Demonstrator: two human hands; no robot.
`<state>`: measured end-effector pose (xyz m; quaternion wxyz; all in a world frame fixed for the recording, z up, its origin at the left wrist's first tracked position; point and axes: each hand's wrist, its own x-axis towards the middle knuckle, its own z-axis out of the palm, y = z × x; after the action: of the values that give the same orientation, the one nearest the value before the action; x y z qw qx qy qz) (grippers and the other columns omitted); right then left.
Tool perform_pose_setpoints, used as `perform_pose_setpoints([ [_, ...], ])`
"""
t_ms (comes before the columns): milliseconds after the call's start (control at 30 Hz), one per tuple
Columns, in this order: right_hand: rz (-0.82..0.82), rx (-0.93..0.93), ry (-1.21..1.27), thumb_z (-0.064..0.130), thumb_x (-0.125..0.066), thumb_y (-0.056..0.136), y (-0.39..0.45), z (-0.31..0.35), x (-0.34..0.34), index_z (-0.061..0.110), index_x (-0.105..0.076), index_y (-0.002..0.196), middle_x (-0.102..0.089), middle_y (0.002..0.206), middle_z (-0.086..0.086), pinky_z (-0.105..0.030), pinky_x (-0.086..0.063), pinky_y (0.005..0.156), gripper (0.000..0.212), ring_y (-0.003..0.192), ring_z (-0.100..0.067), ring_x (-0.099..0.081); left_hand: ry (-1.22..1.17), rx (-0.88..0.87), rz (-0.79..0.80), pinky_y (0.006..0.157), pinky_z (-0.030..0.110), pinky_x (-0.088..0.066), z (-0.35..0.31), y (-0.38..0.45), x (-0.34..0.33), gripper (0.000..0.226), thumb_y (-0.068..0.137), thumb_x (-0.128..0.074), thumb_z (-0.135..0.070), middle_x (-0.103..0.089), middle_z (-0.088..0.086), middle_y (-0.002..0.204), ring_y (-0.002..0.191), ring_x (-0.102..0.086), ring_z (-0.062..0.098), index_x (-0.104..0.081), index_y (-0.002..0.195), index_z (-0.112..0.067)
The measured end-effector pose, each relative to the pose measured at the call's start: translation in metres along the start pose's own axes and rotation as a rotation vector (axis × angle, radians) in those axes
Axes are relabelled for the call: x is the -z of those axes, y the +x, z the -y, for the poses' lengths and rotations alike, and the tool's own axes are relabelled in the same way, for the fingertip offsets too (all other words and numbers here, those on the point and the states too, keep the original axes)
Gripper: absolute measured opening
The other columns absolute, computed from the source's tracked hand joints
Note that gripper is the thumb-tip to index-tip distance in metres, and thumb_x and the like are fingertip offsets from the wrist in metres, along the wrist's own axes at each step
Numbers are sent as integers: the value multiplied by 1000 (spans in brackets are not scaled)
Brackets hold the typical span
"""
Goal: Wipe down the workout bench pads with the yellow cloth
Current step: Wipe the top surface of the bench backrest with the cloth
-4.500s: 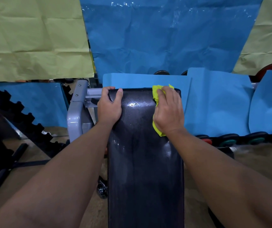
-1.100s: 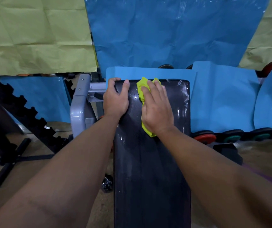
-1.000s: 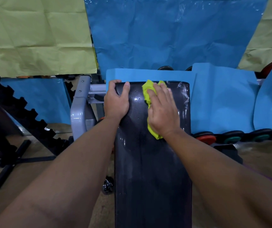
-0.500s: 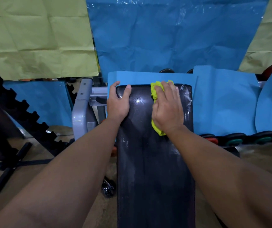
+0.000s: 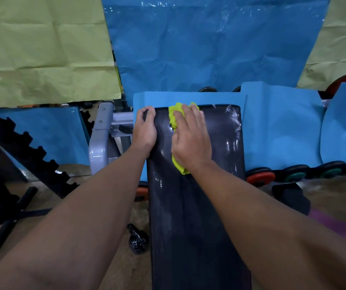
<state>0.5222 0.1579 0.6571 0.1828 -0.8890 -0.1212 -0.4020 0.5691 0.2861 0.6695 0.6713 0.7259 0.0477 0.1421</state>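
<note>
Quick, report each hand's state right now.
Left hand: grips the far left corner of the bench pad.
Right hand: open, fingers flat, pressing the yellow cloth onto the pad.

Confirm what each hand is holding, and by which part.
The left hand grips the bench pad at its far left corner, fingers curled over the edge. The right hand holds nothing: flat fingers press the yellow cloth onto the pad.

Dim, cool indoor light, underexposed overall; the wet bench pad [image 5: 195,206] shows small specular glints at its far end and down its right edge, so the source sits overhead and ahead. Glare streaks on the blue sheet [image 5: 209,49] behind the pad. Wide-angle stretch toward the pad's near end balloons and softens the forearms [image 5: 73,227]; floor [image 5: 335,195] and weight plates [image 5: 260,177] right of the pad are smeared.
</note>
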Motion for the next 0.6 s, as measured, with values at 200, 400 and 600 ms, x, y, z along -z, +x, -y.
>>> perform_pose_setpoints([
  [200, 8, 59, -27, 14, -42, 87, -19, -17, 4, 5, -57, 137, -48, 151, -17, -51, -22, 125, 53, 146, -38, -36, -22, 40, 63, 114, 38, -43, -3, -1, 5, 18, 110, -49, -46, -63, -2, 130, 125, -58, 21, -57, 122, -36],
  [400, 13, 60, -25, 13, -43, 86, -6, -2, -2, 2, -56, 138, -48, 150, -19, -54, -24, 123, 54, 145, -41, -36, -55, 35, 94, 119, 50, -44, 1, 2, 8, 37, 79, -51, -75, -67, 1, 134, 129, -61, 24, -59, 105, -49],
  [600, 3, 52, -42, 15, -41, 88, -13, -16, 3, 4, -57, 137, -48, 150, -18, -52, -21, 125, 53, 145, -40, -37, -46, 26, 101, 123, 49, -38, 3, 3, 7, 25, 105, -47, -59, -63, 1, 138, 131, -57, 23, -55, 121, -41],
])
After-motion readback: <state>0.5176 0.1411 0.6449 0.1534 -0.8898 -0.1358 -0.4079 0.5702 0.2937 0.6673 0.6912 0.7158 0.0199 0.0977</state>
